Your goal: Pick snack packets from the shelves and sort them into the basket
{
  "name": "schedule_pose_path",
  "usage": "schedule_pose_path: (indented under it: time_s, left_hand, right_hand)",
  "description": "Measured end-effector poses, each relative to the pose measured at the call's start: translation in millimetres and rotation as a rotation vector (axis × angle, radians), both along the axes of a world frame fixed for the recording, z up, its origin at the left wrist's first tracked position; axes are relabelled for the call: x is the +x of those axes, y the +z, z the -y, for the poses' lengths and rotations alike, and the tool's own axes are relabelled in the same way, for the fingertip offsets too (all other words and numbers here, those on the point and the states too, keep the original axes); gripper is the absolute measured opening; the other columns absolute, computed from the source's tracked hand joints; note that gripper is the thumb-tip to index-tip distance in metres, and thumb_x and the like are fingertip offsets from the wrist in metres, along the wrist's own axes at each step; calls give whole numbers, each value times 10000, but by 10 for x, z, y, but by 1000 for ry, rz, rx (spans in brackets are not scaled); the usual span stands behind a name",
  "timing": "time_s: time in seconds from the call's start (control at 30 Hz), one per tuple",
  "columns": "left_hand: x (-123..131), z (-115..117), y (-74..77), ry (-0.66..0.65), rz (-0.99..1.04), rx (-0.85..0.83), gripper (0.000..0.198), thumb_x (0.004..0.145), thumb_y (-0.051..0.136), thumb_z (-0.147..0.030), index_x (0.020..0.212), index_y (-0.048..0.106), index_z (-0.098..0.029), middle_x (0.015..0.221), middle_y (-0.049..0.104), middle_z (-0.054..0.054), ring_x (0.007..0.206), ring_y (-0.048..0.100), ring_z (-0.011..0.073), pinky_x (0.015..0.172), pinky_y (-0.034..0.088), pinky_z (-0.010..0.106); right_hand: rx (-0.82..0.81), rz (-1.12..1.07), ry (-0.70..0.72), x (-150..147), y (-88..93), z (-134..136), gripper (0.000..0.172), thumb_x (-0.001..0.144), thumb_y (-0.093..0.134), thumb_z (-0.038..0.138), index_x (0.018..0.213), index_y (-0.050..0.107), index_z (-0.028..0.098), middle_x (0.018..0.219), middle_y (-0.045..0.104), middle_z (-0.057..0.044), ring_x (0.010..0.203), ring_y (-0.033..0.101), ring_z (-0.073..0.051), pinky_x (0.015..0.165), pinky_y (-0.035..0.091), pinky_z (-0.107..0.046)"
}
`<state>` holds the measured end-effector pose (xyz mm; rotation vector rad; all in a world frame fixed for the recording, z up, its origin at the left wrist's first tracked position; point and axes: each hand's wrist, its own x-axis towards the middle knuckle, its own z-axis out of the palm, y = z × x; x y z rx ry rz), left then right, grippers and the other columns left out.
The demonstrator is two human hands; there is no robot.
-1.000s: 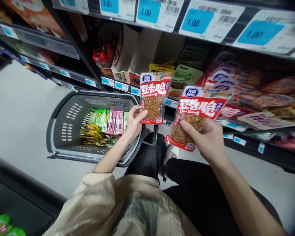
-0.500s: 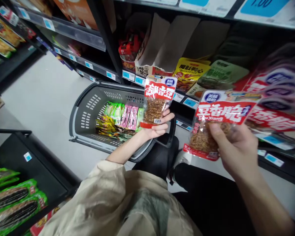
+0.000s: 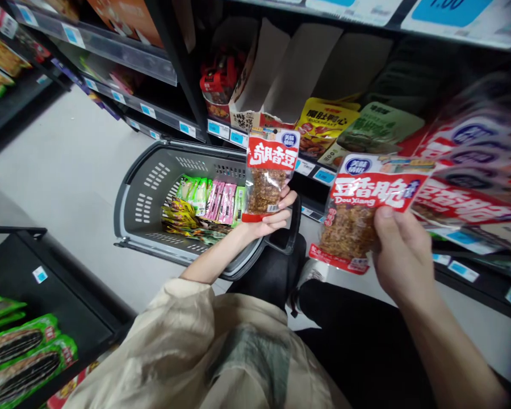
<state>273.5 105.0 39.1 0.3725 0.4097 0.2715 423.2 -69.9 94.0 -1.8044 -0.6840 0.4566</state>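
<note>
My left hand (image 3: 275,218) is closed around the lower right edge of a red and white snack packet (image 3: 267,190) with brown crunchy pieces behind a clear window. That packet is upright above the right end of a grey shopping basket (image 3: 138,236). In the basket lie green packets (image 3: 195,192), pink packets (image 3: 222,201) and yellow packets (image 3: 177,215). A matching snack packet (image 3: 347,230) is pinched by its right side in my right hand (image 3: 402,250), thumb in front, slightly tilted. More of these red and white packets (image 3: 468,204) stand on the shelf just beyond my right hand.
Yellow pouches (image 3: 323,122) and a green pouch (image 3: 377,128) sit in shelf boxes behind the packets. A shelf edge with price labels (image 3: 353,11) crosses overhead. At the lower left is a black display rack (image 3: 68,284) holding green bags (image 3: 25,363).
The packet in my right hand has shifted slightly left, and my fingers now grip nearer its right edge. The whole view has drifted a little; my left hand keeps its packet.
</note>
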Motion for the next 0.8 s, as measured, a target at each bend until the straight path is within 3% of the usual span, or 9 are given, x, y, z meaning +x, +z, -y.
schedule_pose_path:
  time_s: [0.2,0.4,0.5,0.57,0.63,0.7,0.8]
  left_hand:
    - [9,8,-88,13,15,39,236,1014,528,-312,813,437,-228,728,361,-47,364,110,21,367,126,251]
    - [7,17,-115,24,-14,8,236,1006,549,-308,819,427,-233,710,362,-59,342,100,10,344,74,226]
    - [3,4,-172,-23,63,-4,273,967,633,-311,818,416,-237,700,374,-67,330,118,7,335,63,220]
    - [2,-1,-190,-22,58,-9,311,941,689,-335,822,418,-238,698,384,-69,335,123,4,335,69,219]
    - [5,1,-180,-8,17,-24,345,928,719,-366,821,417,-237,692,379,-74,342,109,0,339,73,215]
    - [13,4,-152,-12,-8,-47,348,940,704,-376,814,413,-234,683,365,-78,344,86,-2,338,74,215]
    - [23,1,-123,-20,6,-76,291,995,601,-337,802,411,-228,669,344,-81,332,51,1,324,65,218]
  right_hand:
    - [100,-45,106,-95,150,-70,361,962,654,531,1139,720,222,1129,764,-97,1020,728,-236,991,560,-406]
    - [3,-34,110,-103,171,-45,431,992,529,622,1073,701,235,1066,746,-60,1037,699,-230,951,567,-392]
    - [-13,-84,102,-92,157,-24,434,986,517,638,1020,675,235,1021,721,-48,989,684,-216,869,572,-356]
    - [29,-185,90,-93,163,-15,406,945,580,644,970,641,243,902,687,-19,840,670,-187,741,560,-309]
    - [112,-374,117,-88,160,4,400,896,628,658,949,596,263,697,576,45,581,569,-140,569,492,-265]
    - [250,-572,178,-67,126,41,448,856,609,722,938,536,288,519,356,124,355,322,-104,414,349,-244]
    - [416,-699,275,3,28,120,461,862,532,756,904,423,310,438,116,187,277,38,-84,354,177,-237]
